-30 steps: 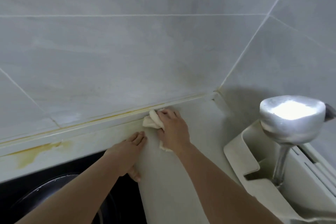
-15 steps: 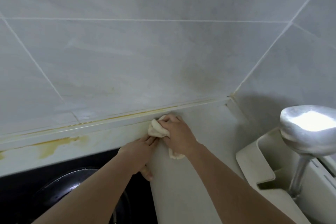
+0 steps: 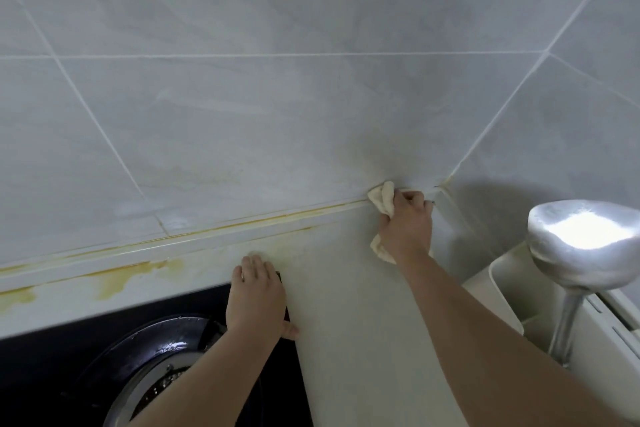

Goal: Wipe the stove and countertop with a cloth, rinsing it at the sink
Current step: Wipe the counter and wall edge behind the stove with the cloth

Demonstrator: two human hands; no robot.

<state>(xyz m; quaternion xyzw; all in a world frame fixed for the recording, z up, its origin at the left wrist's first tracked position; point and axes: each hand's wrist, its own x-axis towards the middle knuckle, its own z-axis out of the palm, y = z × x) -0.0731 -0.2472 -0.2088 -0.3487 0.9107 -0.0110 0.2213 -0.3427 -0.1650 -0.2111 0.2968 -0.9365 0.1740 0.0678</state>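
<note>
The cream cloth [image 3: 380,202] is bunched in the far right corner of the countertop [image 3: 346,305], against the tiled wall [image 3: 277,114], its length running near to far under the right hand [image 3: 405,229], whose curled fingers grip it. The left hand [image 3: 256,291] rests flat, fingers straight, at the black stove's [image 3: 52,357] far right corner. A metal ladle [image 3: 585,246] stands in a white rack [image 3: 502,288] at right.

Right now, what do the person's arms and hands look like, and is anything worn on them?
Both forearms are bare as far as the picture shows: no sleeves are in view. The left hand and the right hand wear no gloves, and no ring, watch or bracelet can be seen. The fingernails look short.
</note>
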